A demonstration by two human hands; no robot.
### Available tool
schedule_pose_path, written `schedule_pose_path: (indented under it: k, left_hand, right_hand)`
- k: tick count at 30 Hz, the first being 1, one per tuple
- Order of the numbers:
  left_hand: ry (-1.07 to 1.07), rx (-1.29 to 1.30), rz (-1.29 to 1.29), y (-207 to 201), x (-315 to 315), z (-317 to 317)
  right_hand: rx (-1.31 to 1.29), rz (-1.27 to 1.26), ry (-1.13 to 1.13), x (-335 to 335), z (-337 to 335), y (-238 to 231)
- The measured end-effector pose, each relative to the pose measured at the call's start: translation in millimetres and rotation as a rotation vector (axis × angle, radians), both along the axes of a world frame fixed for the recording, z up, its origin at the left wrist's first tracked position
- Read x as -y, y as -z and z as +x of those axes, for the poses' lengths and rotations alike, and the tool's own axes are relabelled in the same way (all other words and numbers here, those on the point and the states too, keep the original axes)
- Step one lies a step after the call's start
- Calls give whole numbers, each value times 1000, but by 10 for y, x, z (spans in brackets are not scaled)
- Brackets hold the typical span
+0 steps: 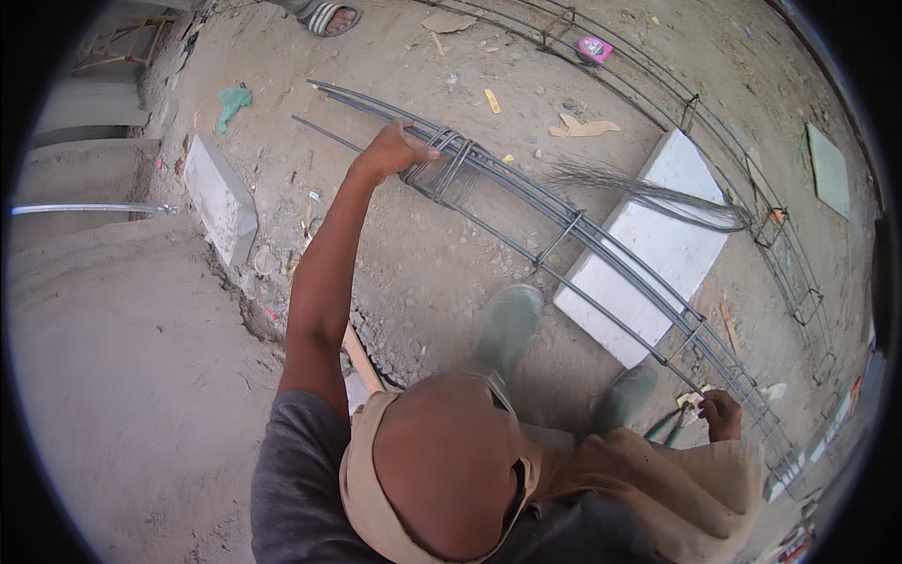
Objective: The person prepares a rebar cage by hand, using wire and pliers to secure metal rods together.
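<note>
A long cage of grey steel reinforcing bars (526,183) slants across the view, from far left to near right. My left hand (399,150) is closed on it near its far left end, beside a cluster of bunched wire stirrups (451,162). Farther along, single stirrups stand spaced out on the bars. At the near right, my right hand (722,414) is closed around a lower bar of the cage. Beside that hand are pliers with green handles (669,425), partly hidden. White blocks (601,287) lie beneath the middle of the cage.
A bundle of thin tie wire (695,205) rests across the white blocks. Another long rebar cage (691,103) curves along the far right. One white block (221,199) leans at the left, near a green plastic scrap (233,105). A sandalled foot (334,19) shows at the top.
</note>
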State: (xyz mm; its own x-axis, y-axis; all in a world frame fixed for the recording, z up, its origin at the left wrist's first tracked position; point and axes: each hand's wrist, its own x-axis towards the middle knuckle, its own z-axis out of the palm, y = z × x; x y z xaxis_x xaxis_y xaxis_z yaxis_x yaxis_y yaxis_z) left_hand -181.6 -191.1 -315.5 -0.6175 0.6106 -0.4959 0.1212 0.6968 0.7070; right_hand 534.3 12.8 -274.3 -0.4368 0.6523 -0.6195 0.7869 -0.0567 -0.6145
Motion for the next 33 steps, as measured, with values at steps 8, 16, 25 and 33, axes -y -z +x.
schedule_pose_path:
  k: [8,16,25,33]
  left_hand:
    - [-323,-825,-302,67,511,-1475]
    - [-307,-1041,-521,-50,694,-2129]
    - [7,-1008,-506,270,960,-2435]
    - [-97,-938,-476,345,897,-2063]
  right_hand:
    - [179,163,-99,-812,-584,-631]
    - [161,165,-205,-1009,-705,-325]
    - [215,7,-170,-989,-517,-221]
    - [221,25,-152,-891,-368,-332]
